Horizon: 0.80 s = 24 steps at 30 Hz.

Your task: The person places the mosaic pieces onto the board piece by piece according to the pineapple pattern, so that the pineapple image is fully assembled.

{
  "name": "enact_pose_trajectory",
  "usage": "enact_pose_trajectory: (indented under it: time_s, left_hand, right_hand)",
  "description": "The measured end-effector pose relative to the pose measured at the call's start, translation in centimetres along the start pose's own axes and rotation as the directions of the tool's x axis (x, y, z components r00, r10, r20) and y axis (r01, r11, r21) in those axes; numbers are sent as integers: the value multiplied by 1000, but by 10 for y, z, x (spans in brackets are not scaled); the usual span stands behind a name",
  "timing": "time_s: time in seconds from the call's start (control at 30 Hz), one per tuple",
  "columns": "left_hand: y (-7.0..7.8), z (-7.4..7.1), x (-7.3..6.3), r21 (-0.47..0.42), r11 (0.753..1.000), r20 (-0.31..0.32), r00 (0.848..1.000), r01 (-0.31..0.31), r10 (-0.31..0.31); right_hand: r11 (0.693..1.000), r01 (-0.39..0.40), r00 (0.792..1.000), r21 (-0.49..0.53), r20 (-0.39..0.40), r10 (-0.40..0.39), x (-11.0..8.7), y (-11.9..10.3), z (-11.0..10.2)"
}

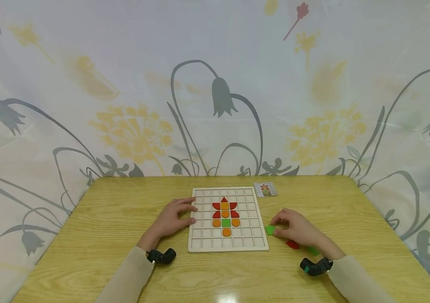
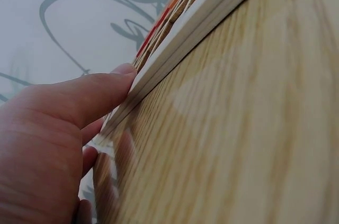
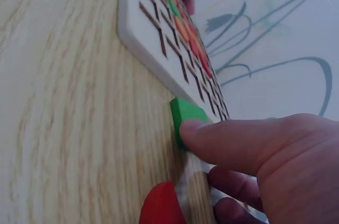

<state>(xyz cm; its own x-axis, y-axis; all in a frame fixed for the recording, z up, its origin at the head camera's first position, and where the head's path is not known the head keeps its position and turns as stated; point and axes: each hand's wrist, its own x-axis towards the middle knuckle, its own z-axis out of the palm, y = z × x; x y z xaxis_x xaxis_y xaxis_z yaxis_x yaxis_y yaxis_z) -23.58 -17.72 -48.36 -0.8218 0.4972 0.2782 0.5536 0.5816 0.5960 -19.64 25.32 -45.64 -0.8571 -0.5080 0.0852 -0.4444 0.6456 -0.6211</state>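
Green flat square tile [image 1: 270, 230] pinched by right hand [image 1: 298, 229], thumb against it, fingers curled opposite, contact partly hidden. Tile at hand's nine o'clock, one corner projecting past thumb. Probably light, stiff, sturdy, perhaps slightly slick; opposite side edges look best hold. Whether tile touches table [image 1: 222, 273], cannot tell. Just beside, at tile's nine o'clock: cream gridded square board [image 1: 245, 232]. Left hand [image 1: 170, 217], fingers loosely spread, holding nothing, touches board's nine-o'clock edge. Red curved piece [image 1: 293, 245] at tile's four o'clock; small printed picture card [image 1: 265, 189] at twelve.
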Motion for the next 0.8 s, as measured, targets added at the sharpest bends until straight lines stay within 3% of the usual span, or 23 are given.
enact_pose_trajectory:
  time_s: [0.27, 0.5, 0.8]
  left_hand:
    - [-1, 0, -1, 7, 1000, -1, 1000, -1, 1]
    - [-2, 1, 0, 8, 1000, 2, 1000, 4, -4]
    - [-2, 1, 0, 23, 1000, -6, 1000, -16, 16]
  right_hand:
    - [995, -50, 995, 91, -84, 58, 0, 1, 2]
    - [986, -100, 975, 131, -186, 124, -4, 2, 3]
    - [990, -33, 966, 139, -248, 67, 1, -2, 11]
